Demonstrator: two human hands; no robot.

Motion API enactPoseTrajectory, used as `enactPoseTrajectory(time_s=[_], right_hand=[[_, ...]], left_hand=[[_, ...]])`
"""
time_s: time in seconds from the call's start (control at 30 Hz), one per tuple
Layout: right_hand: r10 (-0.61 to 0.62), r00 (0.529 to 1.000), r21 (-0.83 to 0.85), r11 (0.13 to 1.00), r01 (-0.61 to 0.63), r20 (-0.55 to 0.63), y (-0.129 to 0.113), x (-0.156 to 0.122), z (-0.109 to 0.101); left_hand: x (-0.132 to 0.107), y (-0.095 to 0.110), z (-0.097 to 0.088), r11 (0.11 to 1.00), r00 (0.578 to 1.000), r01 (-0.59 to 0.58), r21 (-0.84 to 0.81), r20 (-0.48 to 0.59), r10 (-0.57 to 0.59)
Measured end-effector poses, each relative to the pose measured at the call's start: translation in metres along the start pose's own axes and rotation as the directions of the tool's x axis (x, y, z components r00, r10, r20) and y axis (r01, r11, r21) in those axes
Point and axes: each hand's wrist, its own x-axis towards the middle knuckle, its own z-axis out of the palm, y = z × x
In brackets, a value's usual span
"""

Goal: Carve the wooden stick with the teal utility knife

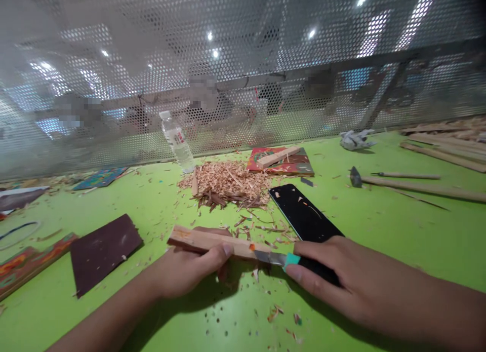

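My left hand (188, 268) is closed around a flat stick of light wood (201, 239), held level just above the green table (398, 230). My right hand (334, 276) grips a carving knife (283, 260) with a black handle and a teal collar. Its short blade rests against the right end of the stick. Wood chips lie under and around both hands. A black phone (304, 212) lies just behind the knife hand.
A heap of wood shavings (226, 182) sits behind the stick, with a plastic water bottle (177, 142) beyond it. Dark sandpaper (102, 250) lies at left, a painted board (283, 162) at back, long wooden sticks (421, 187) at right. A perforated metal screen (243, 78) walls the far edge.
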Motion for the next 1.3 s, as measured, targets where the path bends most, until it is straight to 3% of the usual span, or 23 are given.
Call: enactPoseTrajectory(time_s=[0.17, 0.33, 0.47, 0.6, 0.73, 1.07, 1.3], right_hand=[[-0.095, 0.991, -0.022, 0.995, 0.098, 0.092, -0.001, 0.001, -0.006], [-0.228, 0.961, 0.03, 0.974, 0.226, 0.157, 0.002, -0.002, -0.006], [-0.291, 0.942, 0.066, 0.957, 0.284, 0.169, 0.005, -0.002, -0.006], [-0.315, 0.929, 0.052, 0.949, 0.311, 0.192, 0.006, -0.001, -0.008], [-0.297, 0.934, 0.022, 0.954, 0.299, 0.198, 0.005, -0.001, -0.008], [-0.278, 0.939, -0.009, 0.958, 0.286, 0.2, 0.003, 0.0, -0.009], [-0.254, 0.947, -0.005, 0.966, 0.26, 0.195, 0.006, -0.002, -0.012]], left_hand=[[-0.002, -0.012, 0.0, 0.973, 0.996, 0.05, -0.224, 0.081, -0.033], [-0.005, -0.016, 0.006, 0.911, 0.976, 0.178, -0.371, 0.183, -0.116], [-0.006, -0.007, 0.007, 0.894, 0.96, 0.232, -0.383, 0.236, -0.148], [-0.005, -0.001, 0.003, 0.925, 0.955, 0.173, -0.338, 0.289, -0.073], [-0.005, -0.002, 0.0, 0.942, 0.952, 0.122, -0.313, 0.305, -0.022], [-0.006, -0.004, -0.003, 0.947, 0.938, 0.168, -0.275, 0.34, -0.068], [-0.004, -0.004, -0.002, 0.921, 0.93, 0.193, -0.339, 0.362, -0.062]])
